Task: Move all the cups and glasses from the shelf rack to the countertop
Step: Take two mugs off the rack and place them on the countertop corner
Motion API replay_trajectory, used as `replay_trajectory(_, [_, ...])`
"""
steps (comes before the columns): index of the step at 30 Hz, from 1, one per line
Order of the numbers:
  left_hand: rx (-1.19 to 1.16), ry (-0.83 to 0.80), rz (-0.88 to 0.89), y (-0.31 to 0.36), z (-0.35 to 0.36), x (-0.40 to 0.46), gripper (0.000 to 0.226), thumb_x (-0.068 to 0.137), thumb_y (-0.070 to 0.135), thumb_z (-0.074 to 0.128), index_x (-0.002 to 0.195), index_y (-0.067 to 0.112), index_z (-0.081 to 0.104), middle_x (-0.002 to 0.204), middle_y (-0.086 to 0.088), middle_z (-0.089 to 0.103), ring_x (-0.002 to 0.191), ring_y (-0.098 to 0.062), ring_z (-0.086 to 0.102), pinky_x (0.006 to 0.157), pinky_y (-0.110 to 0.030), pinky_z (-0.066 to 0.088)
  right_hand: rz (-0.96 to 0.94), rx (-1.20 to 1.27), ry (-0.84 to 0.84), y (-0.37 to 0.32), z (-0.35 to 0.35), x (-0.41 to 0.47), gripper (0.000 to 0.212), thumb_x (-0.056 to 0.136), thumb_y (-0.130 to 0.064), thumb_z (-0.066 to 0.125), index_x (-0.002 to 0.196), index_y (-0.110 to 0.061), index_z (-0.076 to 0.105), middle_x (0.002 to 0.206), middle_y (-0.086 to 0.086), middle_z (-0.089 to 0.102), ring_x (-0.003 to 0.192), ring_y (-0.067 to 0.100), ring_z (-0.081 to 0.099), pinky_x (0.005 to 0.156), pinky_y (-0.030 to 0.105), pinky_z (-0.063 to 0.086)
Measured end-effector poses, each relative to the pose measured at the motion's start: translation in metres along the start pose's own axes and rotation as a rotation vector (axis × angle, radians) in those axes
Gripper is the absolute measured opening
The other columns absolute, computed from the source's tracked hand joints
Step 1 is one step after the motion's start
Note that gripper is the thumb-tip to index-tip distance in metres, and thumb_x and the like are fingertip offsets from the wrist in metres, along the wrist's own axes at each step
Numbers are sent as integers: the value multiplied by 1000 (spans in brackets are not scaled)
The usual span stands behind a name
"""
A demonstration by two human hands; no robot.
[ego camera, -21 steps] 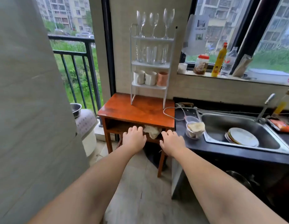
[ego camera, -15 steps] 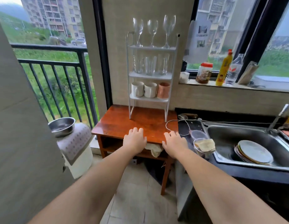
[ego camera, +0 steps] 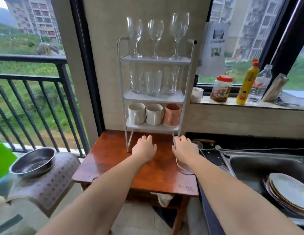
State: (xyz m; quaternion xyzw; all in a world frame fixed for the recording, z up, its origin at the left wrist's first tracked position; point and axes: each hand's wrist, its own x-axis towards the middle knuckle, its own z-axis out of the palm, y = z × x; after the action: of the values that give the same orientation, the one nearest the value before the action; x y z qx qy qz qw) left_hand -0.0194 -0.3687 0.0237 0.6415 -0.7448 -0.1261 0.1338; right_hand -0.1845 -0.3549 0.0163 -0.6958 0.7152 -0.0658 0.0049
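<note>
White shelf rack [ego camera: 154, 94] on the wooden table [ego camera: 114, 160] holds three wine glasses [ego camera: 155, 33], three tumblers [ego camera: 153, 83] and three mugs [ego camera: 153, 114], while the left hand [ego camera: 144, 148] and right hand [ego camera: 185, 149] reach below it, fingers loosely curled, holding nothing.

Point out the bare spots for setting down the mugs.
Free: the wooden table left of the left hand, out to its left edge. Crowded: the sink with plates; the full rack.

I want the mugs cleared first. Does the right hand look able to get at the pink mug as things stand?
Probably yes. The right hand is empty, just below the bottom shelf, and the pink mug stands at the shelf's open front, right end. Only the rack post beside it narrows the way.
</note>
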Motion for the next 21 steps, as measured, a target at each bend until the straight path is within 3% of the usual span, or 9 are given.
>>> replay_trajectory(6, [-129, -33, -44, 3, 2, 83, 50, 99, 35, 40, 144, 13, 37, 145, -11, 42, 129, -31, 48, 95, -43, 47, 63, 208, 43, 2, 6, 82, 46, 99, -34, 38, 139, -12, 38, 139, 13, 44, 124, 33, 47, 91, 42, 46])
replay_trajectory(10, [-421, -60, -178, 10, 3, 122, 50, 99, 29, 42, 144, 6, 37, 146, -15, 42, 130, -32, 47, 104, -38, 40, 198, 514, 105, -12, 8, 115, 45, 98, -32, 42, 137, -10, 38, 135, 14, 44, 119, 36, 52, 89, 41, 46])
replay_trajectory(12, [-603, -83, -227, 14, 5, 143, 53, 99, 31, 42, 145, 7, 35, 143, -15, 46, 126, -33, 52, 102, -40, 46, 311, 720, 111, -15, 9, 136, 42, 97, -32, 43, 132, -8, 42, 128, 17, 49, 112, 36, 56, 92, 43, 46])
replay_trajectory(14, [-787, -99, -271, 16, 8, 157, 49, 98, 31, 42, 141, 8, 39, 135, -14, 55, 115, -31, 59, 88, -40, 54, 409, 991, 48, -16, 10, 151, 37, 96, -33, 44, 123, -8, 46, 114, 14, 56, 96, 30, 60, 91, 47, 53])
replay_trajectory(16, [-972, -146, -337, 19, 12, 167, 43, 98, 34, 41, 133, 8, 45, 124, -13, 61, 106, -28, 63, 70, -34, 54, 483, 1239, -55, -13, 16, 166, 39, 95, -41, 41, 123, -14, 45, 115, 10, 57, 96, 28, 62, 90, 49, 55])
replay_trajectory(19, [-1146, -188, -399, 19, 15, 175, 35, 100, 34, 37, 117, 8, 54, 103, -8, 65, 100, -27, 63, 62, -30, 50, 546, 1408, -104, -7, 21, 181, 32, 97, -48, 40, 108, -19, 49, 106, 8, 63, 96, 28, 66, 90, 47, 56])
replay_trajectory(21, [-1197, -190, -420, 19, 15, 176, 29, 101, 31, 34, 107, 10, 53, 87, -4, 58, 84, -22, 57, 59, -27, 46, 543, 1437, -93, -5, 21, 185, 29, 99, -44, 39, 103, -17, 49, 94, 6, 61, 89, 24, 65, 91, 47, 56])
